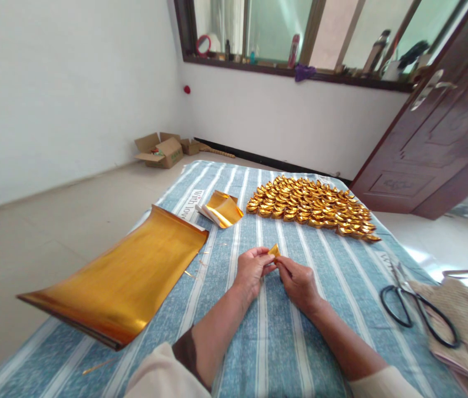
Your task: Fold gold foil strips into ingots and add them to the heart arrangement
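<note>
Between my fingertips is a small folded piece of gold foil paper (274,250), its pointed tip facing up. My left hand (252,270) pinches it from the left, thumb and fingers closed. On the other side, my right hand (299,282) grips its lower right corner with thumb and forefinger. Beyond my hands lie many gold paper ingots (308,202) packed in rows. A stack of smaller gold foil sheets (222,209) sits left of them. Nearer on the left rests a large stack of gold foil sheets (130,271), curling at its edges.
A striped blue cloth (234,354) covers the surface under my hands. Black-handled scissors (420,307) lie at the right beside a beige towel (457,315). Cardboard boxes (163,152) stand on the floor by the wall. A brown door (428,127) is at the right.
</note>
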The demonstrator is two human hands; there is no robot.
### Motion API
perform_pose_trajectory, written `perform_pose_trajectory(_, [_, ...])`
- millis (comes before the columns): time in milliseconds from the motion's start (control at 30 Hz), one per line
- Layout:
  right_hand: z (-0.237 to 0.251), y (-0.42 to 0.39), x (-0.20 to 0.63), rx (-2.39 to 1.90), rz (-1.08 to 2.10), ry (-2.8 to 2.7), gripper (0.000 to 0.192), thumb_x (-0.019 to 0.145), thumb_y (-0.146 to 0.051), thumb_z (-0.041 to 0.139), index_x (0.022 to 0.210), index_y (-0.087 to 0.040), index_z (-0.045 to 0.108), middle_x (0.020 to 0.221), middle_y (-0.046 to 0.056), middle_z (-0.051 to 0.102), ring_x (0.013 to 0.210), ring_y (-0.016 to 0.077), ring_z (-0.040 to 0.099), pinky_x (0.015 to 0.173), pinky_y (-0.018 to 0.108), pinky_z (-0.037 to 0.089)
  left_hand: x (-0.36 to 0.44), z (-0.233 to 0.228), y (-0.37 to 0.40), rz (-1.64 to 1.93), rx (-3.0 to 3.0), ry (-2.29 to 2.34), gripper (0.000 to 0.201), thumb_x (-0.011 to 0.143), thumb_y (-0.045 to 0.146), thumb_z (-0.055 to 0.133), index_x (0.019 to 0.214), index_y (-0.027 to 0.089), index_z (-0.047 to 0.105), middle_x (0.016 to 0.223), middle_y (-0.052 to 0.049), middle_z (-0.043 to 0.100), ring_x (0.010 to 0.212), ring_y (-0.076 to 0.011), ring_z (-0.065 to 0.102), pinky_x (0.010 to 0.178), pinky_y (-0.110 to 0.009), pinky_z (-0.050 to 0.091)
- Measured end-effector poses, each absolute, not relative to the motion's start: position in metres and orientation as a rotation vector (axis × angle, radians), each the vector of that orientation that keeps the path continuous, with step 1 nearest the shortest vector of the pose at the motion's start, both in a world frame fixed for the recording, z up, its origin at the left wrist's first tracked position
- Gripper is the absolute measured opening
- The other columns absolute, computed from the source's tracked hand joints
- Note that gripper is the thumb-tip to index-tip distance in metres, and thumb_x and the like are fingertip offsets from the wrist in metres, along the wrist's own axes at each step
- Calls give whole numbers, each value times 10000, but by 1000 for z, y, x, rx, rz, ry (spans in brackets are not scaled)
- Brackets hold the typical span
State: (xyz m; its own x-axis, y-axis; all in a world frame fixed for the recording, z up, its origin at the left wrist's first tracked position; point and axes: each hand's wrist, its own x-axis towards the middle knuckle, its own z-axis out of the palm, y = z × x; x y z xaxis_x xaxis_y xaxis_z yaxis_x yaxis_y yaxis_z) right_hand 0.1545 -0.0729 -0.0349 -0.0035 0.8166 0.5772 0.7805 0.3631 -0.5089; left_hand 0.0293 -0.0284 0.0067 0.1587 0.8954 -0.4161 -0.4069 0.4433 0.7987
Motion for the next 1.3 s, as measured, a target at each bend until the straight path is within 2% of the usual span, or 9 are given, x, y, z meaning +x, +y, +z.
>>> perform_pose_trajectory(200, [-32, -72, 152, -1421, 213, -1686, 243, 921, -254, 458, 924, -206, 696, 779, 26, 716, 626, 132, 651, 633, 214, 475, 29, 5, -28, 1014, 571, 1011, 152, 683, -40, 651, 762, 90, 643, 743, -71, 688, 582, -115, 646, 512, -187, 538])
perform_pose_trajectory(400, [-28, -72, 149, -1418, 245, -1653, 248, 909, -254, 465, 882, -196, 705, 658, -1, 678, 531, 113, 596, 560, 202, 450, 29, 3, -27, 997, 560, 991, 141, 670, -29, 671, 743, 89, 647, 732, -69, 684, 565, -114, 641, 490, -180, 531])
perform_pose_trajectory(1000, [-27, -73, 146, -1420, 301, -1577, 239, 876, -261, 477, 846, -217, 710, 651, -7, 686, 520, 131, 614, 536, 222, 467, 30, 3, -27, 1001, 566, 981, 172, 654, -51, 668, 746, 90, 632, 716, -61, 673, 537, -106, 624, 454, -173, 501])
perform_pose_trajectory(1300, [-27, -71, 156, -1444, 274, -1418, 241, 844, -357, 569, 961, -175, 677, 504, -44, 587, 426, 111, 553, 486, 219, 452, 28, 1, -26, 1046, 548, 959, 205, 656, -23, 695, 804, 103, 632, 774, -64, 693, 604, -126, 658, 505, -189, 507])
